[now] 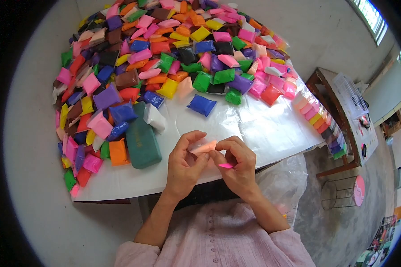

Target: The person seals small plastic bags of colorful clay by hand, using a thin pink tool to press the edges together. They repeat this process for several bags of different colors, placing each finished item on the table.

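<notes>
Over the table's front edge, my left hand (186,163) is closed on one side of a small clear plastic packet with peach-coloured modelling clay (205,147). The fingertips of my right hand (237,164) pinch the other end of the same packet. A flat bright pink piece (226,165) pokes out from under my right fingers; what it is I cannot make out. Nearest to the hands on the table lie a blue packet (202,105), a white packet (154,117) and a long dark green block or case (143,142).
A big heap of many-coloured packets (165,49) covers the table's back and left. The tabletop has a shiny white cover (258,124). Several packets hang in a row (318,120) at its right edge. A clear plastic bag (283,178), a wire stool (343,193) and a wooden table (338,107) are to the right.
</notes>
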Demonstrator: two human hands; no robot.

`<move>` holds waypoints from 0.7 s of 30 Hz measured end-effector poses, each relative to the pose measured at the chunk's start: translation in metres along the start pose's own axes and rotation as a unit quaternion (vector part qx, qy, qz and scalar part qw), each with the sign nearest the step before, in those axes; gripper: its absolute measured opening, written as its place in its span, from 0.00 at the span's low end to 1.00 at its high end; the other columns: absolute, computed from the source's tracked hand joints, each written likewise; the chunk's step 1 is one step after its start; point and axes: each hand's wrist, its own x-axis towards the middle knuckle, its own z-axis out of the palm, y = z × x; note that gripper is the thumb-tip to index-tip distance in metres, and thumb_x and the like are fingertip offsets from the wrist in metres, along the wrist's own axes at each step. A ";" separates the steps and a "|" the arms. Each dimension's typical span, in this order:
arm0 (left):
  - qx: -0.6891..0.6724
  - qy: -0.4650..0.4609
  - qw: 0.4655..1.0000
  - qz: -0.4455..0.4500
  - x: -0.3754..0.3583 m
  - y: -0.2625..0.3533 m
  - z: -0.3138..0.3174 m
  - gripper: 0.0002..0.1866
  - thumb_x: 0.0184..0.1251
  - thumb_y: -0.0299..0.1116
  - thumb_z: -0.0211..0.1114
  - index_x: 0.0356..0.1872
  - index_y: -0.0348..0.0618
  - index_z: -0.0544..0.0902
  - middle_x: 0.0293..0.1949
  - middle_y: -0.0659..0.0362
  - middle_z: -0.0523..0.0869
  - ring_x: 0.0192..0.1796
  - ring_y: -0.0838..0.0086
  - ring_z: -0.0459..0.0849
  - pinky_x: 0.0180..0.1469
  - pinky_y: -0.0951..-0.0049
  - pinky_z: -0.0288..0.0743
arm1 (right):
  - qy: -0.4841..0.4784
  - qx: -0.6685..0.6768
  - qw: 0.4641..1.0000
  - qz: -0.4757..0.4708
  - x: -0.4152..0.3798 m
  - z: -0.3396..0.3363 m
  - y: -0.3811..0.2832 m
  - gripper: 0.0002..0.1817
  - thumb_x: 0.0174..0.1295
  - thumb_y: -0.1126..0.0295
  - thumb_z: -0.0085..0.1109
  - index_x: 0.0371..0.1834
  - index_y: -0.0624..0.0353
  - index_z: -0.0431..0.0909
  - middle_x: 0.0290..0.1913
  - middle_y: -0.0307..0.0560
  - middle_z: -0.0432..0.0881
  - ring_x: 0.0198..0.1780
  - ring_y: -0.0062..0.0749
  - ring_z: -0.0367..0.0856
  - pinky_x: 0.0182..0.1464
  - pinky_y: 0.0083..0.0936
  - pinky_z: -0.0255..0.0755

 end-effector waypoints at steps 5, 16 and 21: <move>-0.022 -0.018 0.999 -0.015 0.001 0.006 -0.001 0.25 0.64 0.22 0.65 0.61 0.36 0.69 0.49 0.56 0.78 0.48 0.78 0.78 0.49 0.79 0.73 | 0.033 0.006 0.999 -0.011 -0.001 0.007 0.000 0.06 0.59 0.78 0.65 0.31 0.62 0.76 0.29 0.44 0.76 0.19 0.23 0.68 0.21 0.21 0.60; 0.003 -0.032 0.999 -0.026 0.002 -0.002 -0.004 0.11 0.69 0.30 0.65 0.47 0.35 0.81 0.37 0.63 0.83 0.38 0.85 0.77 0.43 0.81 0.73 | 0.107 -0.060 0.987 -0.104 -0.003 0.021 0.007 0.05 0.60 0.81 0.60 0.34 0.63 0.72 0.30 0.49 0.75 0.20 0.33 0.71 0.21 0.27 0.65; -0.050 -0.022 0.998 -0.019 0.001 0.002 0.000 0.08 0.70 0.27 0.62 0.46 0.36 0.82 0.38 0.63 0.85 0.40 0.85 0.79 0.44 0.82 0.74 | 0.072 -0.034 0.995 -0.067 -0.003 0.018 0.003 0.05 0.60 0.79 0.62 0.34 0.63 0.74 0.31 0.47 0.76 0.20 0.29 0.71 0.21 0.26 0.64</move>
